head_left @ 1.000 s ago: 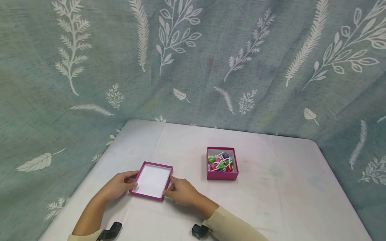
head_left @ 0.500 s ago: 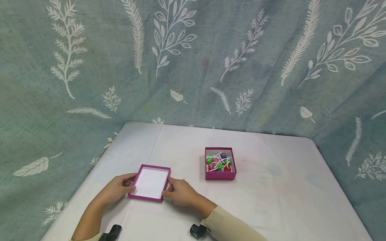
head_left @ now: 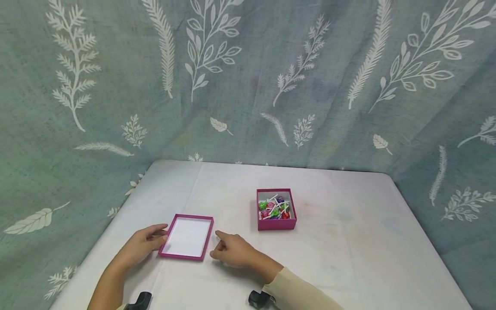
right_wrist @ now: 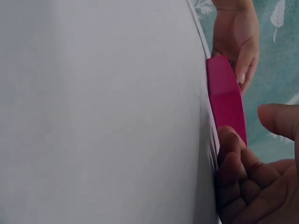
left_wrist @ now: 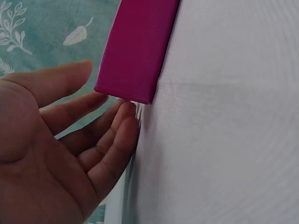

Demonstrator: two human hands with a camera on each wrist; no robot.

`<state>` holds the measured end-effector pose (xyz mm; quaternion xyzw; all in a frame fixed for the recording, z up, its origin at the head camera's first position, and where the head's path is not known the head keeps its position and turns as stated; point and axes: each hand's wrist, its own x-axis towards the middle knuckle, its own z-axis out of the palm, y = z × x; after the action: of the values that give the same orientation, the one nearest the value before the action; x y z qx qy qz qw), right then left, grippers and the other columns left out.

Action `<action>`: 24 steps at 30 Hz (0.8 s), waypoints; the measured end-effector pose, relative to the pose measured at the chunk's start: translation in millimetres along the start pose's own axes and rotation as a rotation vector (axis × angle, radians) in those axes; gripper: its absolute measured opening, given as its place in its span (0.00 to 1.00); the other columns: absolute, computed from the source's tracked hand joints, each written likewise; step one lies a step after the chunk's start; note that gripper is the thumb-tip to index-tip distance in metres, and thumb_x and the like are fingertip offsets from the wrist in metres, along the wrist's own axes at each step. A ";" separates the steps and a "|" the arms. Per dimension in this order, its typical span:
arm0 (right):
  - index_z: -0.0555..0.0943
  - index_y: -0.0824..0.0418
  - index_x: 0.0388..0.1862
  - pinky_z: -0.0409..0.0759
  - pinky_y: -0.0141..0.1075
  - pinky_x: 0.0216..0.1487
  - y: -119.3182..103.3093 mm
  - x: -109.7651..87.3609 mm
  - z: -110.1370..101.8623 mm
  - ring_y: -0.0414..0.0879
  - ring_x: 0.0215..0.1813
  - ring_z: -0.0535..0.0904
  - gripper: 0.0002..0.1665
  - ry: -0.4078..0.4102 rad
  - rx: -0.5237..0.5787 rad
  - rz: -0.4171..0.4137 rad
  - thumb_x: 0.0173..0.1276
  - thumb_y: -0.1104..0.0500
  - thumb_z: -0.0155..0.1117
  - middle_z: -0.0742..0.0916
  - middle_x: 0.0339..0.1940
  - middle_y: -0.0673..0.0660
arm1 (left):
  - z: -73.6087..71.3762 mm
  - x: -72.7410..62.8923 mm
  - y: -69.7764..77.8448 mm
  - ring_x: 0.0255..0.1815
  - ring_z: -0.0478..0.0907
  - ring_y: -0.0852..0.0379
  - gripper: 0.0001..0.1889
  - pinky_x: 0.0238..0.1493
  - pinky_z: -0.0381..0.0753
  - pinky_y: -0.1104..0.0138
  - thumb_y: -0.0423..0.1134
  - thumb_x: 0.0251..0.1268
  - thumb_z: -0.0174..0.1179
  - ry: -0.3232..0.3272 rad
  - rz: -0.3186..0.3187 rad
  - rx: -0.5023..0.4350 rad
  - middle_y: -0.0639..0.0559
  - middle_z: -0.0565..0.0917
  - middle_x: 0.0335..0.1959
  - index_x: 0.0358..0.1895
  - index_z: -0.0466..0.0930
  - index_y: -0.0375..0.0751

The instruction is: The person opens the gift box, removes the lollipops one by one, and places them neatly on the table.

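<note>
Beside the box lid (head_left: 187,237), the slack right hand (head_left: 234,251) has released it, seemingly placed. The left hand (head_left: 138,246) looks loose, empty.

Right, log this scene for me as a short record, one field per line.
Surface: white-covered table
Lid: lying on the table, white inside facing up, magenta rim
Left grip: at the lid's left edge, fingers loose; contact unclear
Right grip: beside the lid's right edge, apart from it in the head view
Box: magenta, uncovered, right of the lid and farther from the person
Contents: lollipops with white sticks
Backdrop: blue-green cloth, white leaf prints
</note>
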<state>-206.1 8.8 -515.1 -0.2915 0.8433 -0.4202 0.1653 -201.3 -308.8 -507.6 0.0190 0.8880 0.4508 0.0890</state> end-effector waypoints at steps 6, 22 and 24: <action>0.62 0.70 0.72 0.77 0.28 0.31 10.7 -20.0 -16.9 0.32 0.27 0.77 0.40 -0.008 0.067 -0.030 0.69 0.53 0.63 0.84 0.30 0.39 | -0.5 -1.0 7.7 0.54 0.79 0.44 0.28 0.46 0.82 0.65 0.43 0.71 0.58 0.082 0.026 0.001 0.36 0.79 0.55 0.67 0.67 0.28; 0.81 0.60 0.57 0.80 0.33 0.38 33.9 -73.3 -75.8 0.39 0.35 0.80 0.20 0.084 0.035 0.037 0.69 0.54 0.63 0.85 0.35 0.42 | 57.1 20.2 77.6 0.48 0.80 0.48 0.16 0.52 0.78 0.51 0.41 0.70 0.59 0.193 0.208 0.129 0.50 0.84 0.45 0.56 0.80 0.39; 0.81 0.59 0.57 0.79 0.33 0.42 32.5 -77.4 -84.7 0.38 0.38 0.80 0.20 0.096 0.014 0.029 0.70 0.53 0.63 0.85 0.36 0.41 | 67.1 25.8 87.4 0.47 0.80 0.50 0.16 0.51 0.79 0.52 0.40 0.70 0.60 0.131 0.238 0.106 0.51 0.84 0.44 0.56 0.80 0.39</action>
<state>-201.9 124.9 -488.5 -0.2576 0.8513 -0.4374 0.1327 -219.0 -200.6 -479.7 0.0996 0.9060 0.4107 -0.0247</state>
